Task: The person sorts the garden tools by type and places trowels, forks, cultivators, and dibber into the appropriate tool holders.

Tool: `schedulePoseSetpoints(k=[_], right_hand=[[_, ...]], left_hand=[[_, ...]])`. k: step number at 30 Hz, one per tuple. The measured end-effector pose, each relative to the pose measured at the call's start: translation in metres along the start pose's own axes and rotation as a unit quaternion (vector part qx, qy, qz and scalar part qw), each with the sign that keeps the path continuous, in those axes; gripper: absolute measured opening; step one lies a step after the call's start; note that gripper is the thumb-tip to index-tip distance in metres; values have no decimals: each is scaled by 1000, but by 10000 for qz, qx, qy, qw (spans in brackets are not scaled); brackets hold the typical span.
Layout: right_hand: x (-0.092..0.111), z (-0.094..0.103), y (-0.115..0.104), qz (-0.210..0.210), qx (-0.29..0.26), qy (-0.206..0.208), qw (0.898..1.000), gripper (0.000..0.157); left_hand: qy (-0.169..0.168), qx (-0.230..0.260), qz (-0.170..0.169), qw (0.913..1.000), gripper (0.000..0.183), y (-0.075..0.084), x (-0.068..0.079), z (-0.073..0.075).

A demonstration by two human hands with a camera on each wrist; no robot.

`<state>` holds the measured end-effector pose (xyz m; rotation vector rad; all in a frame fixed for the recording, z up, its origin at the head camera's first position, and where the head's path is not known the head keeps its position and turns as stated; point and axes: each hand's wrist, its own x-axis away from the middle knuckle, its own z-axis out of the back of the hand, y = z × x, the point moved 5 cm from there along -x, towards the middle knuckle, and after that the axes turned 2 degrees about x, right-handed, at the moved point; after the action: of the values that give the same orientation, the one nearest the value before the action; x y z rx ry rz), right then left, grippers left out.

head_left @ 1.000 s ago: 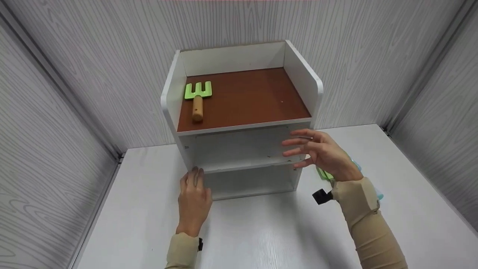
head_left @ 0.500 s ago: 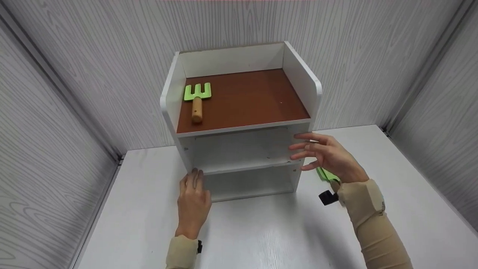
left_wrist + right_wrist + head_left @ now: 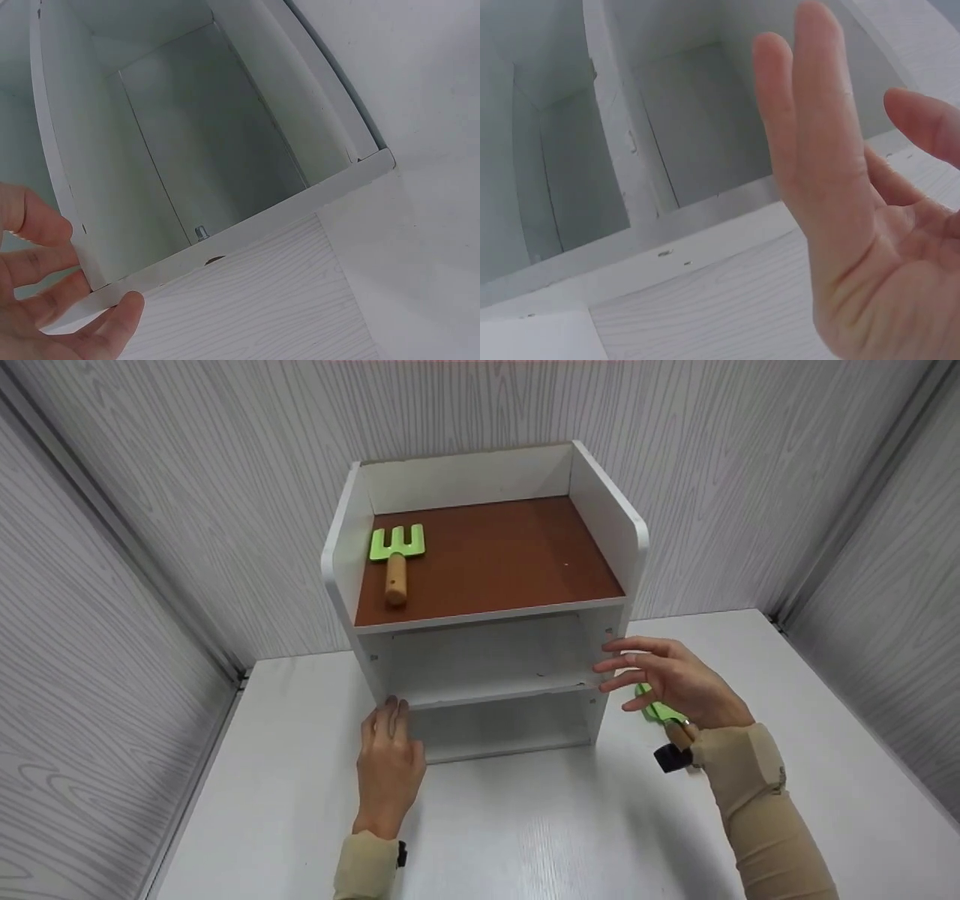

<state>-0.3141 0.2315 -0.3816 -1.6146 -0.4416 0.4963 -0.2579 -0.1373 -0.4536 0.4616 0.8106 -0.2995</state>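
Note:
A small white shelf unit (image 3: pixel 487 699) with a brown top board stands against the back wall, its two front compartments facing me. My left hand (image 3: pixel 389 769) holds its left front edge at the middle board. In the left wrist view, fingertips (image 3: pixel 49 225) lie at the board and one finger shows at the outer side of the panel. My right hand (image 3: pixel 682 679) hovers by the right front edge with spread, loosely bent fingers and nothing in it. On the top board lies a toy hand rake (image 3: pixel 397 566), light green with a wooden handle, near the left wall.
Partly hidden under my right hand and wrist, a green tool (image 3: pixel 664 711) with a brown handle lies on the white table (image 3: pixel 510 825) right of the shelf unit. Grey wood-grain panels (image 3: pixel 225 472) enclose the table at the back and sides.
My right hand has drawn back to the right and slightly down, away from the front of the shelf unit. The left hand and the rake stay in place.

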Motion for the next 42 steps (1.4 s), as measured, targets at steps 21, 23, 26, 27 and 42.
schedulePoseSetpoints(k=[21,23,26,27,42], right_hand=[[10,33,16,-532,347,576,9963,28],[11,36,17,-570,434,603,9956,26],[14,41,18,-628,544,650,9944,27],[15,43,18,-640,557,679,9941,27],[24,65,28,-1126,818,1082,9843,44]], left_hand=[[-97,-130,-42,9999,47,-1,0,0],[-104,-148,-18,9998,48,-1,1,0],[-143,-153,-5,9998,50,0,1,0],[-160,-162,-11,9997,50,1,1,0],[-188,-186,9,9996,50,1,2,0]])
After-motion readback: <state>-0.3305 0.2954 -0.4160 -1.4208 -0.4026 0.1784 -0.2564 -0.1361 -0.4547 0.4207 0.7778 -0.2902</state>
